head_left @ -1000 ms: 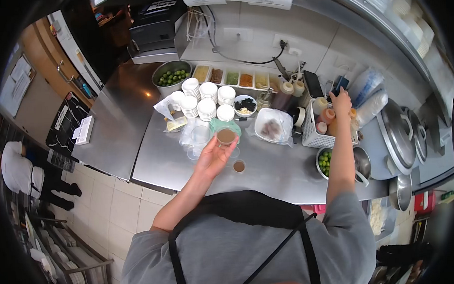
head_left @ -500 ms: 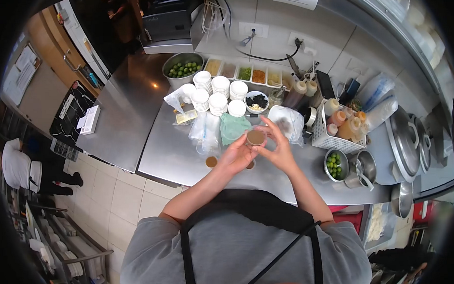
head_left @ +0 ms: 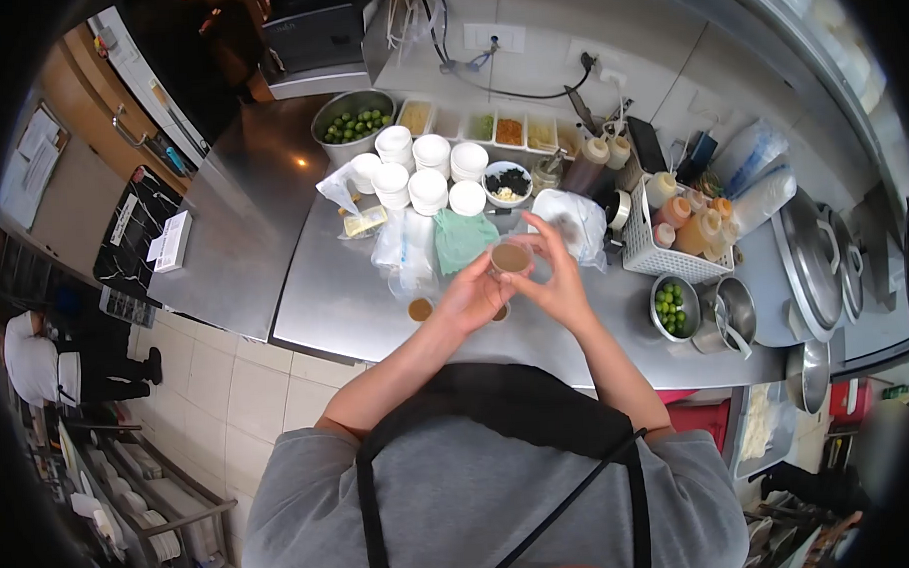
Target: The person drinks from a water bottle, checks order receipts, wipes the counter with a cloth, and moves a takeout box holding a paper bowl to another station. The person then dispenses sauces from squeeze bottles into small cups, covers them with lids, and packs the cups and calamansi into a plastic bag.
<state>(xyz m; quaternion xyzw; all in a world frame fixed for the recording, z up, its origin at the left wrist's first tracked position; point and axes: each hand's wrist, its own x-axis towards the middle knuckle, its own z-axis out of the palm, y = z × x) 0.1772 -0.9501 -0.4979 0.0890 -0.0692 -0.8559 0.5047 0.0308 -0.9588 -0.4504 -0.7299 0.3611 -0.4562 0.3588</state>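
Note:
A small clear plastic sauce cup filled with brown liquid is held up above the steel counter. My left hand grips it from the left, fingers wrapped around its side. On the other side, my right hand pinches the cup with thumb and fingertips near the rim. Whether a lid covers it, I cannot tell. Below my left wrist stands a second cup of brown sauce. Another sauce cup is partly hidden behind my left hand. Just beyond the hands lies a green cloth.
Stacked white containers stand at the back, near a pot of green limes. To the right are a white basket of squeeze bottles, a bowl of limes and a metal pot. A person is at far left.
The view has tilted slightly, so the counter items sit a little higher in the picture. Both hands keep nearly the same hold on the sauce cup.

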